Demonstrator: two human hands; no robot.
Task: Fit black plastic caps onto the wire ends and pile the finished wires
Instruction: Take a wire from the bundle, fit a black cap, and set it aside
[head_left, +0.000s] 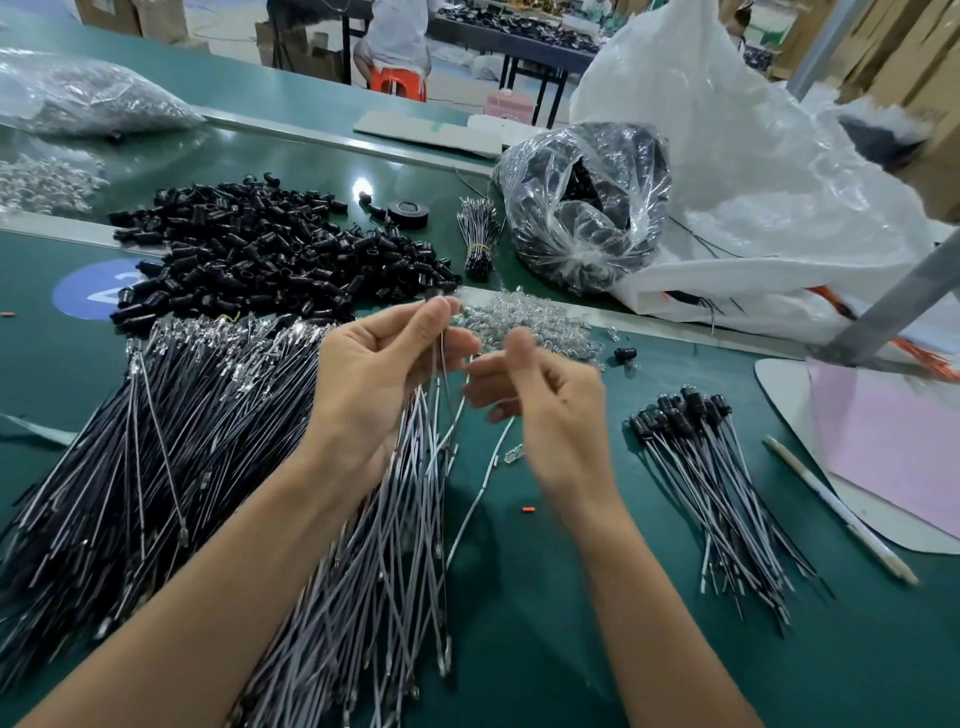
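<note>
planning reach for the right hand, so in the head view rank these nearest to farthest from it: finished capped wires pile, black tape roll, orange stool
1. finished capped wires pile: on the table just to the right of the right hand.
2. black tape roll: across the belt, ahead and to the left.
3. orange stool: far background, off the table.

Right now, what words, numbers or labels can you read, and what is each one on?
"2": white digit on the blue round sticker on the green table, its right side covered by black caps.
Pink paper: no print visible.
Cardboard boxes: nothing legible.
</note>
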